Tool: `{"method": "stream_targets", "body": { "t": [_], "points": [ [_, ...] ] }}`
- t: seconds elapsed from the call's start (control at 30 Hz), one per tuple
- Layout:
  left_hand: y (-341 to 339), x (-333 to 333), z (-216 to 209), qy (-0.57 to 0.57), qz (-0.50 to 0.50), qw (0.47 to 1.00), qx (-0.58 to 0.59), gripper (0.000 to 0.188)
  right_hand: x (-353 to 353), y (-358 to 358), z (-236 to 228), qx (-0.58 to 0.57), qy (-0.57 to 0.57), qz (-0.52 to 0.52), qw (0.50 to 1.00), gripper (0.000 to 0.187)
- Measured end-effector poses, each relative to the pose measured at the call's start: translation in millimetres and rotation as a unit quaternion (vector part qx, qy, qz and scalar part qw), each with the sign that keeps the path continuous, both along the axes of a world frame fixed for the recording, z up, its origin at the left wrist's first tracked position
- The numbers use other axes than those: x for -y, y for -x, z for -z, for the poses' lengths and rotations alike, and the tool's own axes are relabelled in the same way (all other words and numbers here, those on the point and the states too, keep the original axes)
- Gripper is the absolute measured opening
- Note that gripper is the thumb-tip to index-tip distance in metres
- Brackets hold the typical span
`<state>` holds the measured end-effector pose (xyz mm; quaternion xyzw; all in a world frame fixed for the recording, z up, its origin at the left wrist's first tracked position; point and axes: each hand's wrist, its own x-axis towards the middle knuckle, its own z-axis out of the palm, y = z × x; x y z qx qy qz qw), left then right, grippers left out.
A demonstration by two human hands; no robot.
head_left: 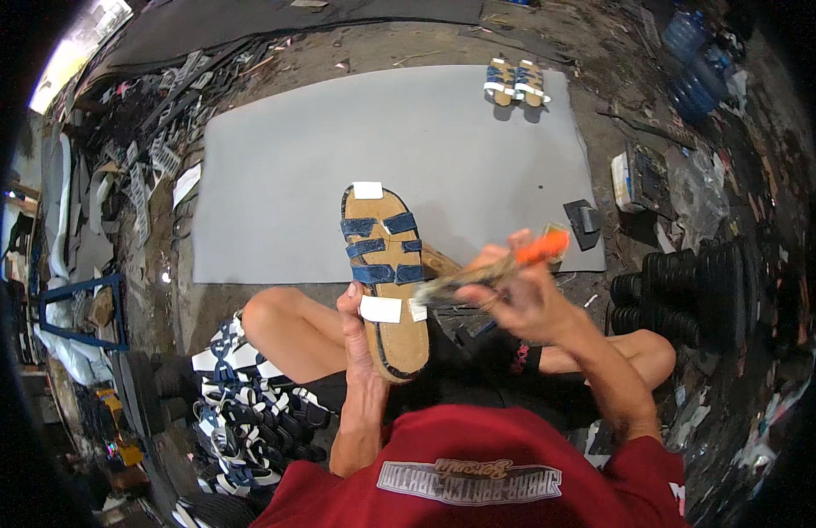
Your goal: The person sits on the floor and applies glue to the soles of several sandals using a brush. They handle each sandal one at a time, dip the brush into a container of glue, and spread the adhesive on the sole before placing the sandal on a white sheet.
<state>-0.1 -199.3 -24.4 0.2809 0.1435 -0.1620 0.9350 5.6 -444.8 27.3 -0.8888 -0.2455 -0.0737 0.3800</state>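
Observation:
My left hand [358, 339] grips a sandal [395, 339] from beneath, the thumb along its left edge near the heel. The sandal has a tan footbed, a dark rim, several navy straps with gaps between their ends, and white tabs at the toe and ahead of the heel. In my right hand [531, 299] is a worn tool with an orange end [543, 246], blurred by motion. Its pale tip meets the sandal's right edge by a white tab; I cannot make out its exact kind. Behind the tool shows a wooden piece [439, 260], partly hidden.
A grey sheet [285, 176] covers the floor ahead, with a pair of finished-looking sandals [515, 84] at its far right. Dark flat pieces [584, 223] lie on its right edge. Navy-and-white straps [236, 418] pile at my left; black soles [680, 290] stack at right.

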Motion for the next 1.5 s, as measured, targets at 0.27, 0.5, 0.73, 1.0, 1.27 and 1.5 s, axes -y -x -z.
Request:
{"method": "stream_targets", "body": {
  "t": [0.27, 0.5, 0.73, 1.0, 1.27, 1.5],
  "points": [
    [8.1, 14.6, 19.1, 0.026, 0.034, 0.999, 0.011, 0.066, -43.7, -17.6, -27.2, 0.111, -0.077, -0.043, 0.99, 0.02],
    [-21.7, -8.3, 9.8, -0.023, -0.023, 0.997, 0.064, 0.071, 6.2, 4.2, 10.3, 0.003, -0.021, 0.016, 1.0, 0.02],
    [-16.7, 19.4, -23.5, -0.123, -0.033, 0.992, -0.002, 0.072, -44.4, -12.0, -20.2, 0.104, -0.115, -0.043, 0.987, 0.022],
    [-16.6, -2.1, -13.6, -0.076, -0.05, 0.994, 0.054, 0.072, 1.7, -4.9, -13.0, 0.045, -0.055, 0.045, 0.996, 0.015],
    [-23.3, 5.4, 4.3, -0.029, -0.027, 0.999, 0.031, 0.059, -48.4, -10.7, -28.6, 0.012, -0.157, -0.081, 0.984, 0.022],
    [-31.3, 1.5, -3.9, -0.111, -0.107, 0.988, -0.029, 0.068, -35.7, 26.8, -13.2, 0.036, -0.039, -0.127, 0.99, 0.025]
  ]
}}
